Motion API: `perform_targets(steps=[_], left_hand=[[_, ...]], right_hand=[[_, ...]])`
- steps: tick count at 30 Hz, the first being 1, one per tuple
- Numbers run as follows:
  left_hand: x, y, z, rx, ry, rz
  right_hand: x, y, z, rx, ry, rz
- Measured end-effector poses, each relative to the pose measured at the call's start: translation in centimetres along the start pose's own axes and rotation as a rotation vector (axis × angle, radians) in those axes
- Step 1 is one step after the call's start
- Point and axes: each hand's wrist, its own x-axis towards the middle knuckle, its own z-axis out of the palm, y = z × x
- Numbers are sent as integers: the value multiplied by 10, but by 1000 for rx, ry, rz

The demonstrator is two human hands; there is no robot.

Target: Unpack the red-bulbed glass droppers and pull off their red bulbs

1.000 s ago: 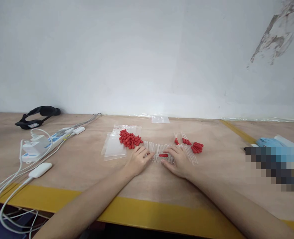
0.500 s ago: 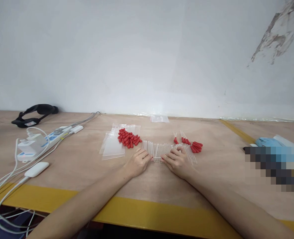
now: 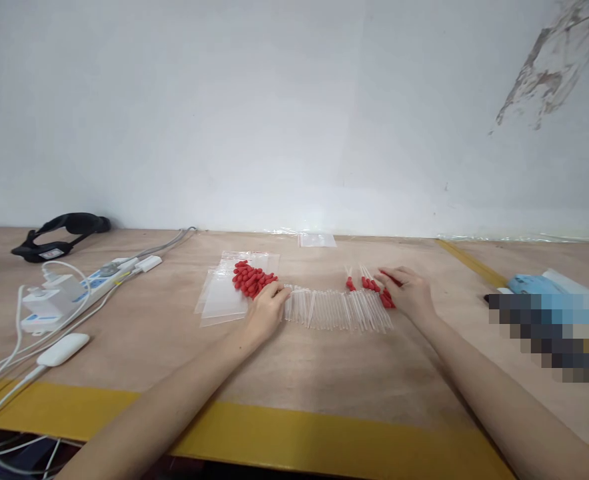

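Observation:
A row of thin clear tubes (image 3: 329, 310) lies side by side on the table in front of me. At its left end my left hand (image 3: 267, 308) rests with fingers bent together, beside a heap of small red rubber bulbs (image 3: 248, 277); what its fingertips hold, if anything, is hidden. Over on the right, my right hand (image 3: 410, 292) pinches a dropper by its red bulb (image 3: 390, 276), above a group of red-bulbed droppers (image 3: 386, 298) partly covered by the hand. More droppers with red bulbs (image 3: 369, 284) lie just left of it, their clear stems pointing away from me.
Clear zip bags (image 3: 224, 295) lie under and beside the bulb heap; another bag (image 3: 317, 241) is by the wall. At left are a power strip (image 3: 94, 285) with white cables, a white adapter (image 3: 63, 350) and a black strap (image 3: 59, 233). A blue packet (image 3: 537, 285) lies far right.
Both hands have come apart from the middle of the tube row. My left hand has moved left toward the bulb heap; my right hand has moved right and up to the finished-looking red-bulbed group.

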Motion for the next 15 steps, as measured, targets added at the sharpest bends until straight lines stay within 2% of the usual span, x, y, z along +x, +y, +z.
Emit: perform_targets(steps=[4, 7, 9, 12, 15], left_hand=[[13, 10, 4, 85, -101, 53], [19, 17, 9, 70, -148, 180], [20, 21, 13, 47, -151, 256], [18, 28, 17, -19, -125, 286], [12, 35, 15, -117, -157, 244]], right_hand=[[11, 37, -11, -118, -70, 285], [13, 53, -17, -103, -125, 462], [13, 59, -19, -76, -109, 542], [11, 60, -20, -28, -112, 574], [10, 54, -21, 33, -221, 519]])
